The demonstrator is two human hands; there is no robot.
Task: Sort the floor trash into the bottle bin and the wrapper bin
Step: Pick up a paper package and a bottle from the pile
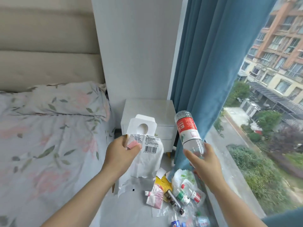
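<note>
1. While the left grip (122,150) pinches limp, light white wrappers (147,161), the right grip (203,158) clasps a clear water bottle (187,126) base-up near its neck, both above the floor (124,210).
2. I judge the bottle light, slick and crushable.
3. Neither bin shows; a plastic bag (183,177) on the floor holds small bottles (182,195).

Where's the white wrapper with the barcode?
Head view, centre: the white wrapper hangs from the left hand, in front of the nightstand, left of the water bottle.

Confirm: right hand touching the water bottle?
Touching. Head view: right hand grips the water bottle, fingers curled round its lower end.
</note>
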